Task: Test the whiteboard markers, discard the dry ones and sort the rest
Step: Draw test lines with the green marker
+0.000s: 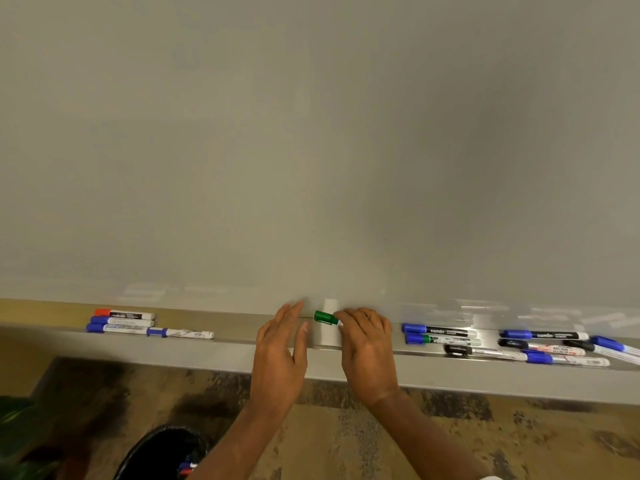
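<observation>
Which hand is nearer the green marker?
Right. The right hand grips the green marker; the left hand is open just left of it, not touching.

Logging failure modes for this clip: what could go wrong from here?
1. The right hand grips the green marker over the narrow tray; if it slips, it may roll off the edge.
2. The crossed marker pile at right lies near the tray's front lip; a brushing hand could knock one off.
</observation>
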